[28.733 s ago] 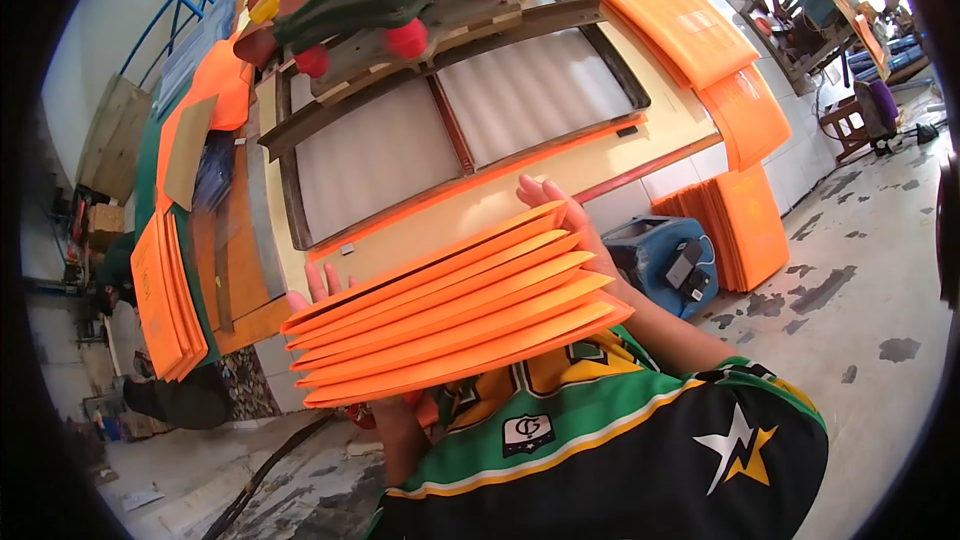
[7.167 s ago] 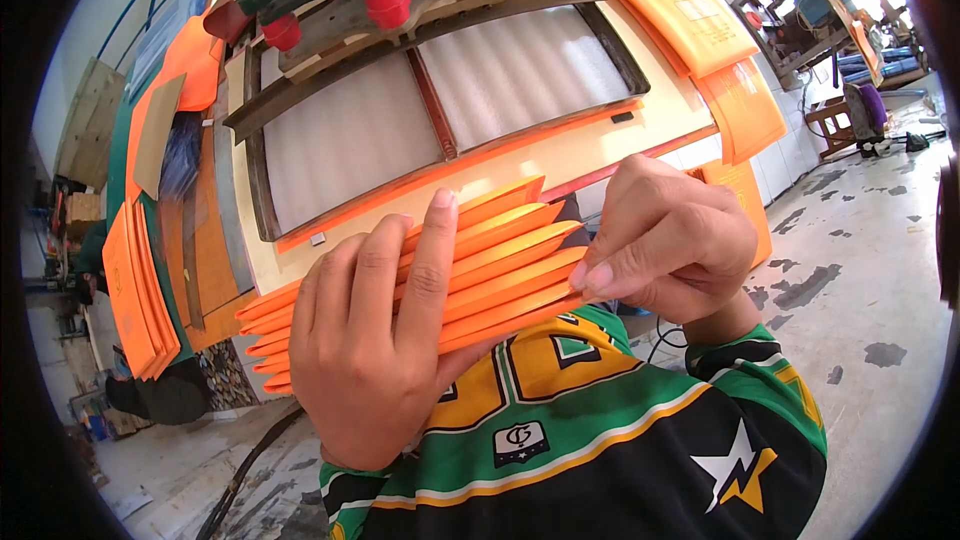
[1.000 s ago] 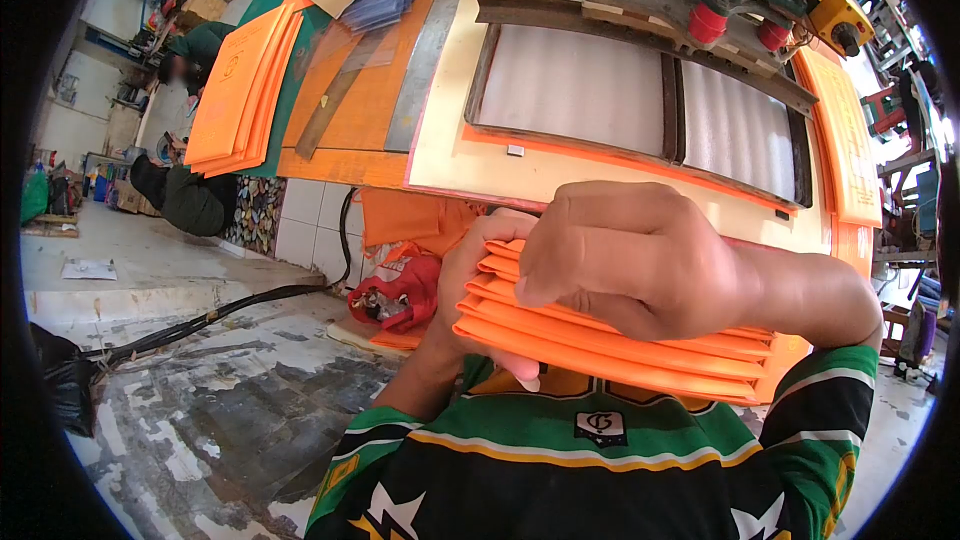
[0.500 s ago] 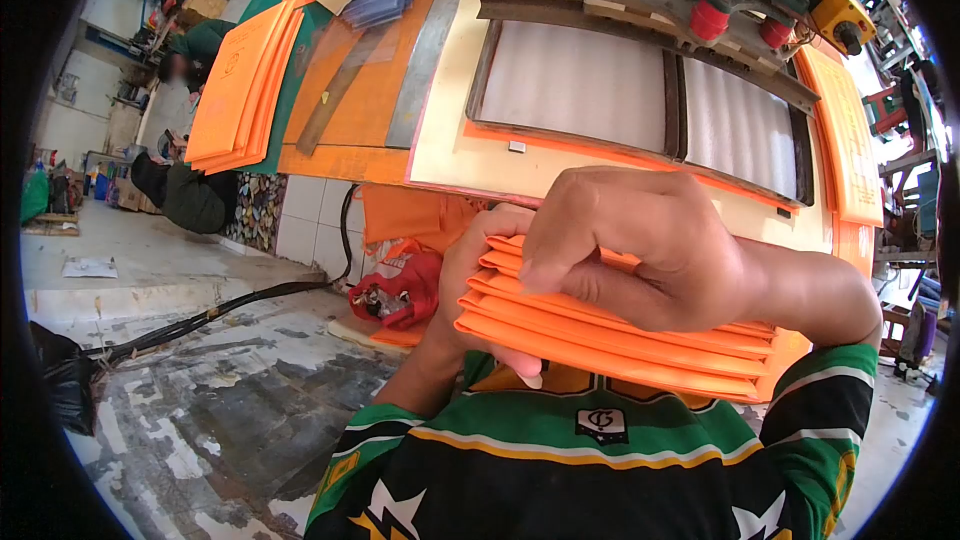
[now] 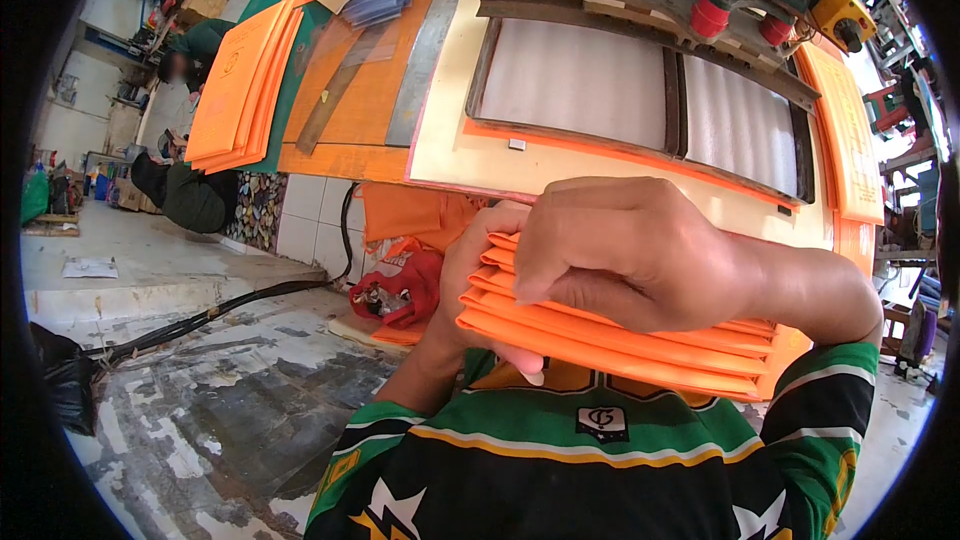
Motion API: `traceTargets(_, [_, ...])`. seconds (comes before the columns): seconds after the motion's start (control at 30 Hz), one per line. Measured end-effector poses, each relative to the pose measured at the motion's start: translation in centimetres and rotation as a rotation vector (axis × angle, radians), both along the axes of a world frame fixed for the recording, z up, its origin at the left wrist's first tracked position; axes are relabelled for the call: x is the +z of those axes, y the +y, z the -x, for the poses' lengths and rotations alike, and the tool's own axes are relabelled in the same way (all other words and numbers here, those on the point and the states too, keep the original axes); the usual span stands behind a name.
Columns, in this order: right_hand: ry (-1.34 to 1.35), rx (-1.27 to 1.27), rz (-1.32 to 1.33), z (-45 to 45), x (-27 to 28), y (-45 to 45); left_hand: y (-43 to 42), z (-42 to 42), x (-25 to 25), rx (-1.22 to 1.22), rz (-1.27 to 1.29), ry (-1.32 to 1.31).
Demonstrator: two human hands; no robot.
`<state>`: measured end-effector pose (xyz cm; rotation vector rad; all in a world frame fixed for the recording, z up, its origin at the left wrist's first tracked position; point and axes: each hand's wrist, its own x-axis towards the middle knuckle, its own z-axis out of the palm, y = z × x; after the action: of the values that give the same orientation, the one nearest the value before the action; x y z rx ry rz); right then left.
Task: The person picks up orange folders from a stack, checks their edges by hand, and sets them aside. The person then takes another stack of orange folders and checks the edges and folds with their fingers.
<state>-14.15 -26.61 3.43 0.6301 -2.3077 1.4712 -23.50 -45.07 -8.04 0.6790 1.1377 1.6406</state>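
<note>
A stack of folded orange sheets (image 5: 610,345) is held in front of my chest, with several rounded folds facing left. My left hand (image 5: 468,265) wraps the stack's left end, its thumb tip showing below. Over the top lies my right hand (image 5: 625,255), its fingers curled down and pressed against the upper folds near the left end. The right fingertips are partly hidden, so how many layers they pinch does not show.
Ahead is a worktable with a metal frame (image 5: 673,105) under a press with red knobs (image 5: 708,20). Printed orange stacks lie left (image 5: 240,90) and right (image 5: 845,135). A red bag (image 5: 410,290) sits below the table edge. Someone in dark clothing (image 5: 200,198) is at far left.
My right hand has shifted slightly left along the stack, and its fingers have curled further down over the top folds. My left hand and the stack stay nearly in place.
</note>
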Motion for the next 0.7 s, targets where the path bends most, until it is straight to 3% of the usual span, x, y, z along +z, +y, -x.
traceTargets(0.4, [0.011,0.014,0.146,-0.1,0.1,-0.1,-0.2,-0.1,0.1,0.031,-0.035,0.047])
traceTargets(0.6, [0.098,0.000,0.050,0.0,0.1,-0.2,1.5,0.7,0.1,0.068,-0.434,0.269])
traceTargets(0.7, [0.145,-0.011,0.019,0.1,-0.1,-0.5,1.3,1.1,0.3,0.049,-0.401,0.344])
